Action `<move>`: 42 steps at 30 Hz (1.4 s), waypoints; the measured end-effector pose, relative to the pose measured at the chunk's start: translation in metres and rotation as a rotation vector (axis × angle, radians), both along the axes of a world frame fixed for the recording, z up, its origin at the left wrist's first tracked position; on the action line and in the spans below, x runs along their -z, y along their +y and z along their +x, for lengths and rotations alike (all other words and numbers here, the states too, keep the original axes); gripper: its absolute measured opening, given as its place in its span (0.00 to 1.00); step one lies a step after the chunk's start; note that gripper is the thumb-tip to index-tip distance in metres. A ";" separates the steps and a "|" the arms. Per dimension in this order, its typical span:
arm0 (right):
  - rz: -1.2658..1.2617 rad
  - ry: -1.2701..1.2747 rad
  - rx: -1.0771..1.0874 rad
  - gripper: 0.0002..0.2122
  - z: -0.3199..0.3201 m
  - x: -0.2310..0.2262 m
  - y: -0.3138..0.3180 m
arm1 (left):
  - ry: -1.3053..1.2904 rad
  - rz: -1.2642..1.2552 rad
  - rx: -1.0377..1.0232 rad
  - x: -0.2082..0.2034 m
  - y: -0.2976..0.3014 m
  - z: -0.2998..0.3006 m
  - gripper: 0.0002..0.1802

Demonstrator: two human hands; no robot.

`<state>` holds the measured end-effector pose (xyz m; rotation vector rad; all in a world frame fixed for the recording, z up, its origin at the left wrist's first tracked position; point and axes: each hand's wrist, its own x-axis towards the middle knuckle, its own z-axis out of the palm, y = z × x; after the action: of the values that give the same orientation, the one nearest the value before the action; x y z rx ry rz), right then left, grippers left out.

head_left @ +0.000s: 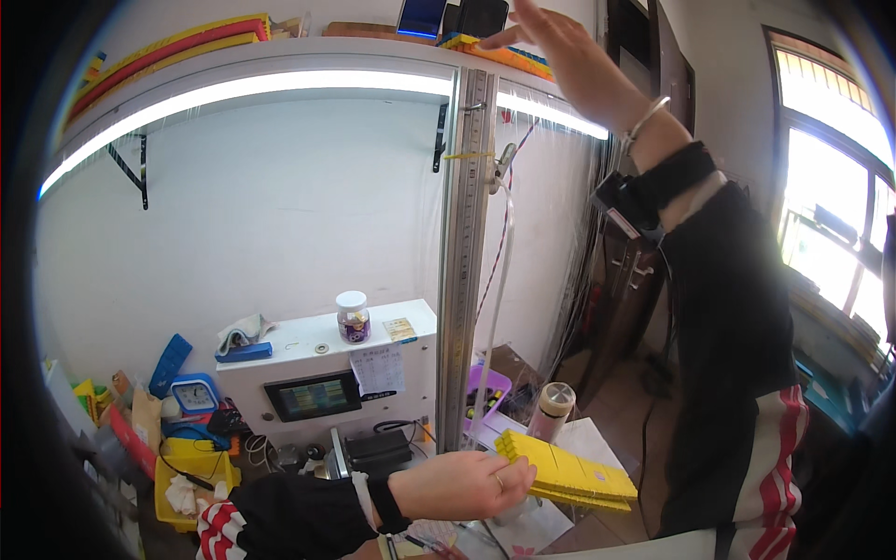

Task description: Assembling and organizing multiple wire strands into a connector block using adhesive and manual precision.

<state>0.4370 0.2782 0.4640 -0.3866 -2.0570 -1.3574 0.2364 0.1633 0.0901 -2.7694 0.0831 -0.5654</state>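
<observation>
Holding a flat yellow strip at about five o'clock, the left hand grips one end, fingers curled around it, so the strip juts out to the right above the cluttered bench. Going left to right: a yellow bin of odds and ends sits at eight o'clock, with a small blue clock just above it. Near the centre stands a white machine box with a small screen, a lidded jar on its top. Just beside it rises a tall metal post with a thin tube hanging along it.

At one o'clock the right hand reaches high to the shelf above the light strip, fingers spread and flat, touching a yellow strip lying there; it grasps nothing that I can see. It looks like strips are being moved between shelf and bench, and the raised hand would need to close around the upper strip before lifting it. A white wall backs the bench, and a bright window fills three o'clock.
</observation>
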 end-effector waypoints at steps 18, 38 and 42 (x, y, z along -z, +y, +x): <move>-0.072 0.139 0.540 0.11 -0.010 0.046 -0.035 | -0.011 0.051 -0.107 -0.007 -0.035 -0.018 0.20; -0.008 0.191 0.464 0.09 0.055 0.102 -0.023 | 0.004 -0.018 -0.093 -0.002 -0.028 -0.015 0.20; -0.004 0.235 0.332 0.24 0.068 0.129 -0.017 | -0.065 -0.035 -0.065 -0.001 -0.030 -0.018 0.19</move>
<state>0.5047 0.2613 0.3355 -0.8787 -1.8560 -1.4187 0.2181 0.1330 0.0910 -2.7736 -0.0312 -0.6459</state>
